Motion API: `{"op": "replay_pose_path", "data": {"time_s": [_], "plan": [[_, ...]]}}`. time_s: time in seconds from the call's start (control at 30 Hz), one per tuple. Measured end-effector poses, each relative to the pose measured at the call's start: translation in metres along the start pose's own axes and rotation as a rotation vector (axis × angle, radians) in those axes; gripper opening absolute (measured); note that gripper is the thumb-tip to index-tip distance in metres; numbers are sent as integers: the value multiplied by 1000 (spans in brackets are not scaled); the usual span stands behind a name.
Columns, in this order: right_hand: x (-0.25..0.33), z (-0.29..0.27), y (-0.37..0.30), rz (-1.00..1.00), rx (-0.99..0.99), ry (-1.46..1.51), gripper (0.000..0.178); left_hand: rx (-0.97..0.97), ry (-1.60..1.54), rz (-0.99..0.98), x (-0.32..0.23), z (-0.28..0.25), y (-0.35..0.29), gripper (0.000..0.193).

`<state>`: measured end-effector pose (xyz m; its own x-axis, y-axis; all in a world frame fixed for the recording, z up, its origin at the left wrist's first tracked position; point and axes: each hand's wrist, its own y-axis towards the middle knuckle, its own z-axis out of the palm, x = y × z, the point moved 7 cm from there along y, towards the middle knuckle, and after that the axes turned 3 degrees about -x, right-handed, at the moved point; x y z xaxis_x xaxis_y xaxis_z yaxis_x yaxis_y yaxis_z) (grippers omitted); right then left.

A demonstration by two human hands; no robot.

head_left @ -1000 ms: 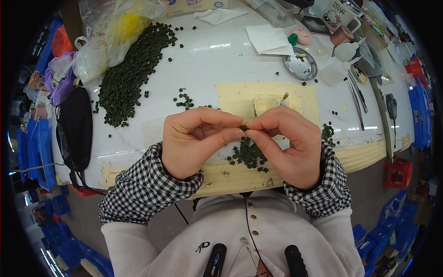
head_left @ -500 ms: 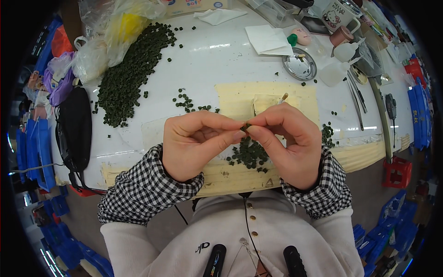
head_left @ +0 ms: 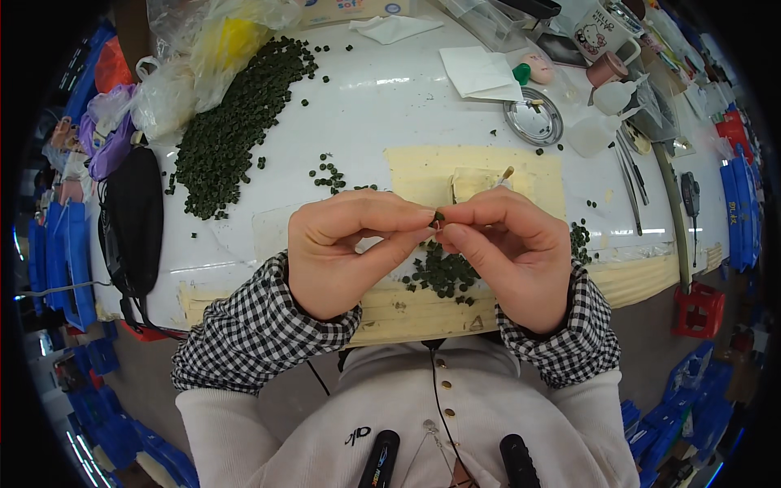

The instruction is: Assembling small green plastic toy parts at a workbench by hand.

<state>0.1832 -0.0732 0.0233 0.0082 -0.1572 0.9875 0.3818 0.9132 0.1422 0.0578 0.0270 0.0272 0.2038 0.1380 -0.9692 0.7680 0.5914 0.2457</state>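
Note:
Between the fingertips of both hands is one small dark green piece (head_left: 437, 220), held over the table's near edge. My left hand (head_left: 350, 244) pinches it from the left with thumb and forefinger. From the other side my right hand (head_left: 508, 248) pinches at the same piece; a thin reddish bit shows just under it. Right below lies a small pile of like dark green pieces (head_left: 443, 272), partly covered by my right hand. Behind the hands, a small cream block (head_left: 472, 184) with a brown-tipped stick (head_left: 508, 174) rests on the yellow sheet (head_left: 415, 167).
A large heap of dark green pieces (head_left: 228, 138) spreads at the left, beside plastic bags (head_left: 167, 102) and a black pouch (head_left: 130, 228). At the right are a round metal dish (head_left: 533, 118), tweezers (head_left: 629, 191), a mug (head_left: 602, 37) and a pink spool (head_left: 606, 69).
The dark green piece has turned between my fingertips and shows more above them. My left thumb has drawn back slightly. The whole view has shifted a little.

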Motion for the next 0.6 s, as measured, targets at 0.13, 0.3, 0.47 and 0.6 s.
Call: {"op": "replay_pose_path", "data": {"time_s": [0.13, 0.3, 0.47, 0.6], "plan": [[4, 0, 0, -46, -10, -85, 18, 41, 260, 153, -9, 0, 1, 26], [1, 2, -1, -81, 10, -143, 19, 39, 469, 198, -20, 2, 2, 27], [6, 1, 0, -91, 0, -144, 20, 0, 57, -59, 5, -4, 3, 21], [25, 1, 2, -256, -14, -400, 20, -19, -264, -259, 19, 1, 1, 20]]}}
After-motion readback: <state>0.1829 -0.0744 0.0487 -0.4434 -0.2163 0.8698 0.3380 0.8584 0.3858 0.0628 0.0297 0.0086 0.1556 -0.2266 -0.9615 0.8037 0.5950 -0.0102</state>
